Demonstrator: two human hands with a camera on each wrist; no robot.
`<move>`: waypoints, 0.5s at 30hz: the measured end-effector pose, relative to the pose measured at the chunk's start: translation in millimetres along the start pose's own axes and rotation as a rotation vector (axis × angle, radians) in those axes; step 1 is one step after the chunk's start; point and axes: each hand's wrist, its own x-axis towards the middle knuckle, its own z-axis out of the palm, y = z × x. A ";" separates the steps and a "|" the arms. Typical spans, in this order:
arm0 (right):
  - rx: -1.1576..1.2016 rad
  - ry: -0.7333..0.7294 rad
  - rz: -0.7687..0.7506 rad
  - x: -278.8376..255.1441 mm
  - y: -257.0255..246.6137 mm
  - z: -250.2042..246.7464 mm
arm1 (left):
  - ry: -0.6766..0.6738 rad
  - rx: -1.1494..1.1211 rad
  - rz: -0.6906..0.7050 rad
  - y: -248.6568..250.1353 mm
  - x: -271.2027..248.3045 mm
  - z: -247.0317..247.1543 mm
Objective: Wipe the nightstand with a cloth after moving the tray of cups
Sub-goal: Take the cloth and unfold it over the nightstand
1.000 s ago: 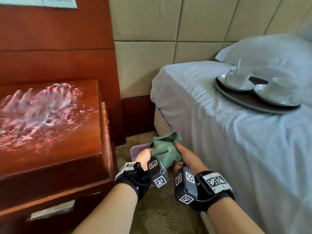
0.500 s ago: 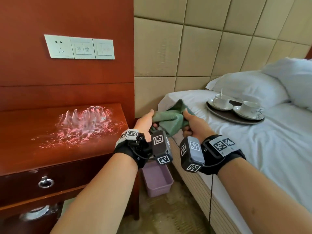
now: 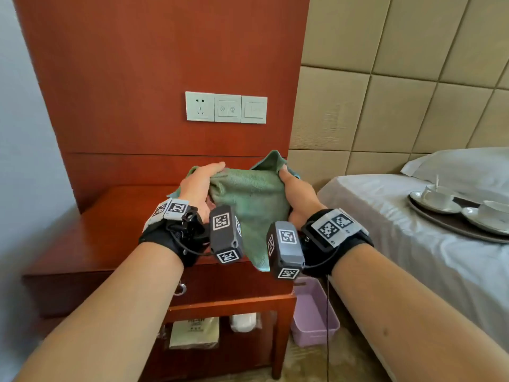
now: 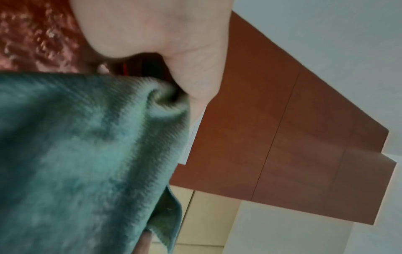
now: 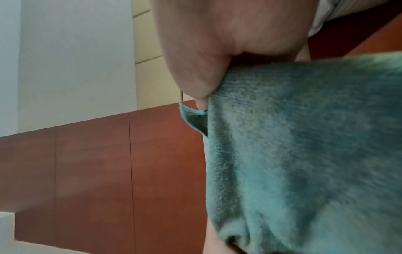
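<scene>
Both hands hold a green cloth [image 3: 252, 199] above the red-brown wooden nightstand [image 3: 110, 230]. My left hand [image 3: 202, 180] grips the cloth's left edge, my right hand [image 3: 294, 188] its right edge, and the cloth hangs between them. In the left wrist view the cloth [image 4: 87, 154] bunches against my palm; in the right wrist view my thumb pinches the cloth [image 5: 304, 146]. The cloth and hands hide most of the wet foamy patch [image 4: 32, 43] on the nightstand top. The dark tray [image 3: 451, 224] with two white cups on saucers [image 3: 438, 197] lies on the bed at right.
A wall panel with a socket and switches [image 3: 225, 107] is behind the nightstand. A lilac plastic bin [image 3: 314, 315] stands on the floor between nightstand and bed [image 3: 413, 257]. A pillow [image 3: 462, 166] lies behind the tray. Packets sit on the nightstand's lower shelf [image 3: 195, 332].
Both hands lifted the cloth from low by the bin up and left, over the nightstand top. The view swung left, so the tray sits near the right edge.
</scene>
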 end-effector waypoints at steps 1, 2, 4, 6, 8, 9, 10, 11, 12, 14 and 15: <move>0.006 -0.012 0.004 2.0 2.2 8.5 | 0.016 0.007 0.018 4.2 -1.6 -10.8; 0.010 -0.018 0.010 3.4 4.9 16.7 | 0.041 0.019 0.033 7.4 -1.5 -21.9; -0.003 -0.029 0.034 4.0 10.6 32.6 | 0.063 0.017 0.009 8.9 8.1 -44.5; -0.035 -0.029 0.055 4.6 18.3 46.9 | 0.022 0.018 -0.009 8.8 15.1 -62.9; -0.043 -0.024 0.061 7.2 25.8 58.0 | 0.007 0.004 -0.048 9.9 19.9 -75.3; -0.046 -0.014 0.062 7.7 27.7 61.8 | -0.022 -0.004 -0.093 11.4 17.9 -79.4; -0.049 -0.010 0.062 8.3 29.4 63.8 | -0.058 0.002 -0.130 12.6 18.6 -83.8; -0.056 0.002 0.067 8.8 30.1 64.7 | -0.092 0.020 -0.141 14.1 18.6 -88.5; -0.057 0.013 0.065 9.5 30.1 64.4 | -0.121 0.031 -0.143 15.9 18.1 -92.4; -0.067 0.043 0.049 11.4 27.7 60.9 | -0.135 0.045 -0.141 19.0 19.1 -99.6; -0.075 0.067 0.030 11.7 25.5 58.2 | -0.121 0.051 -0.136 20.6 20.5 -104.0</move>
